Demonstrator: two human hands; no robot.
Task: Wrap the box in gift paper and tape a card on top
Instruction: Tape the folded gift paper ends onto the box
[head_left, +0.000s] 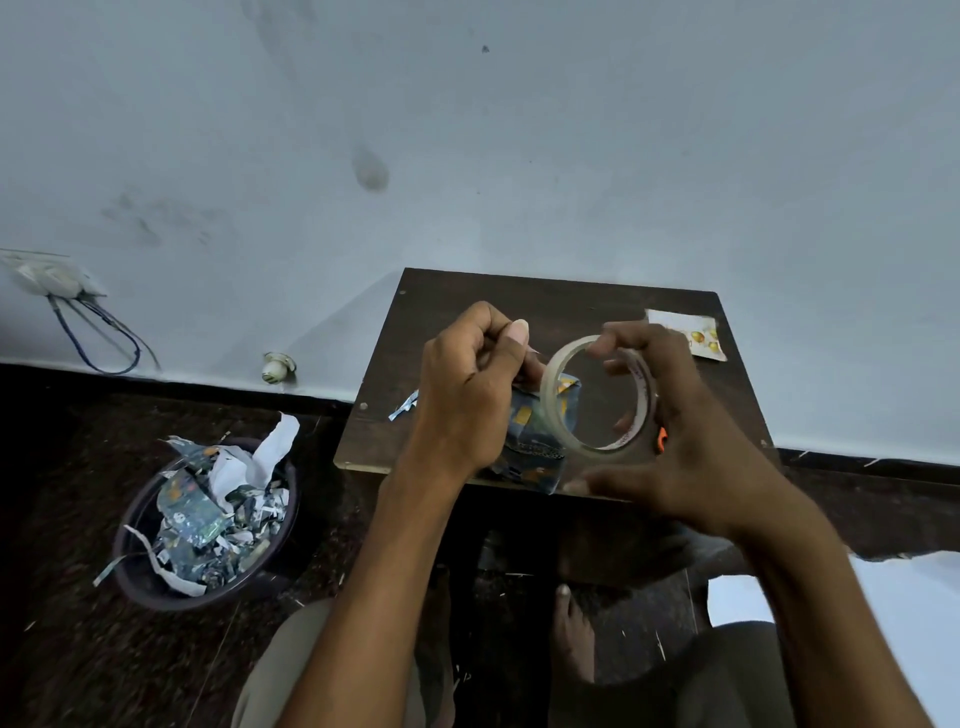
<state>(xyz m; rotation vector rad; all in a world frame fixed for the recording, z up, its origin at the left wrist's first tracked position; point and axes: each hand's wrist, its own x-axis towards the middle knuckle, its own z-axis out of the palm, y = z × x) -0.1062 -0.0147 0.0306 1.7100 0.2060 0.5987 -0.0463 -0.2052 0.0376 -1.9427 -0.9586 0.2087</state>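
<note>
A small box wrapped in blue patterned gift paper (535, 441) lies near the front edge of a dark wooden table (519, 301), partly hidden under my hands. Above it my right hand (691, 436) holds a clear tape roll (558, 415) upright, fingers curled over its top rim. My left hand (467, 395) is curled, its thumb and fingers pinching the free end of the tape at the roll's left side. A white card with yellow fruit pictures (685, 335) lies at the table's back right corner.
A dark bin full of gift paper scraps (208, 519) stands on the floor at the left. A paper scrap (404, 406) lies on the table's left. Something orange (662, 439) peeks from under my right hand. The wall is close behind the table.
</note>
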